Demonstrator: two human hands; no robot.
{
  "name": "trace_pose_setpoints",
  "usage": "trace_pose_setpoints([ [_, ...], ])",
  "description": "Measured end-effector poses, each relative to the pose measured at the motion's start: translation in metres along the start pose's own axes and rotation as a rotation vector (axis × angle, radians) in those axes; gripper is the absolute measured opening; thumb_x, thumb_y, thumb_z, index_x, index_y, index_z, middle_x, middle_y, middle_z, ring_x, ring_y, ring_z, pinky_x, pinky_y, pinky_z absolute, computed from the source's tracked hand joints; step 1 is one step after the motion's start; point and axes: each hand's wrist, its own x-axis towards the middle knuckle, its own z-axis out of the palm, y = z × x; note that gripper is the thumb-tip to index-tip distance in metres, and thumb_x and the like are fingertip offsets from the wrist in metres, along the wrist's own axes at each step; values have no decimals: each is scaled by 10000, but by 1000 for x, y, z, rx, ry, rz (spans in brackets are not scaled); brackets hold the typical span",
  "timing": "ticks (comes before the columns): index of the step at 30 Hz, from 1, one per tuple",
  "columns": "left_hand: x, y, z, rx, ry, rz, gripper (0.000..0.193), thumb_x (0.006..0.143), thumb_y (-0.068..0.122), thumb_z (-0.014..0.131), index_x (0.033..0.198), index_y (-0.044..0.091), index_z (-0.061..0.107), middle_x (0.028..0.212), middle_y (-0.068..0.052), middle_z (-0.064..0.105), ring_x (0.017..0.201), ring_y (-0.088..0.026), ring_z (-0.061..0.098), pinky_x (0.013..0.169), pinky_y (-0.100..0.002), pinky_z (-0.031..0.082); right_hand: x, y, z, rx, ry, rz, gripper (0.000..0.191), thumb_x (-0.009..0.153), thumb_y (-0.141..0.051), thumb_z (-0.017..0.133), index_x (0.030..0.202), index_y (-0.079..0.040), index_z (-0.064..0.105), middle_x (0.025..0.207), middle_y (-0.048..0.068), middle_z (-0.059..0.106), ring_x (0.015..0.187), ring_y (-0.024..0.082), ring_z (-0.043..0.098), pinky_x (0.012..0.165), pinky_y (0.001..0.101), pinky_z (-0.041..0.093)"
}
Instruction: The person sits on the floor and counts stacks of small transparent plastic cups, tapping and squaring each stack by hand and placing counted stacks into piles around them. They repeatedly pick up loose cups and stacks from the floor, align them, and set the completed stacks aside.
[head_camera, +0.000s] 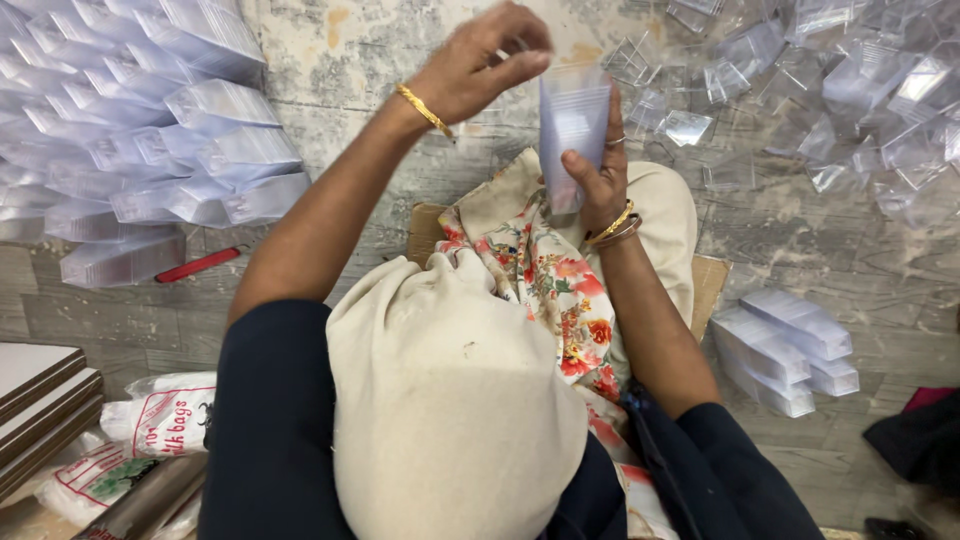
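1. Right hand (598, 175) is closed round a clear plastic box (572, 125), held upright above the lap.
2. Left hand (480, 62) is pinched on the box's top edge.
3. Box is judged light, thin-walled, slippery and easily creased; best gripped by the side edges, not the flat faces.
4. Stacks of flat boxes (150, 140) lie left on the floor (780, 230), a heap of formed ones (850, 90) right.
5. Box top is motion-blurred; flap state cannot be told.

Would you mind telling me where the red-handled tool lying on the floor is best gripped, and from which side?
I would grip the red-handled tool around the middle of its long handle, coming straight down from above. It lies flat on the floor in open space, just beside the stacked clear packs, so its sides are free.
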Motion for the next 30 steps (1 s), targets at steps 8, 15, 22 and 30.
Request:
trace_pose_setpoints([
  [8,-4,-101,3,604,305,312,140,910,49,725,1048,62,703,982,-123,682,913,-319,689,795,-405,572,2,1,1,-67,-41,-76,896,961,-166,739,1694,-207,225,1523,101,519,1325,222,564,1180,369,458],
  [15,3,-42,-5,-166,314,83,157,957,146,672,1070,106,774,920,-17,755,845,-153,732,791,-296,596,-1,8,-3,-511,-125,-107,923,924,-253,795,1695,-188,292,1500,91,488,1351,214,508,1193,361,423],
  [22,-15,-16,-2,292,250,81,221,1028,243,727,1218,132,704,1112,-65,628,1034,-226,606,932,-369,517,-1,13,-9,-176,-133,-80,886,937,-193,754,1688,-181,283,1618,87,446,1424,221,479,1234,377,393],
  [30,-56,-104,17,1080,-122,-76,516,735,97,779,1236,124,660,1284,-182,512,1227,-368,523,902,-452,534,-4,20,-16,338,22,125,779,973,-115,690,1657,-160,320,1431,115,584,1270,240,613,1106,408,544],
])
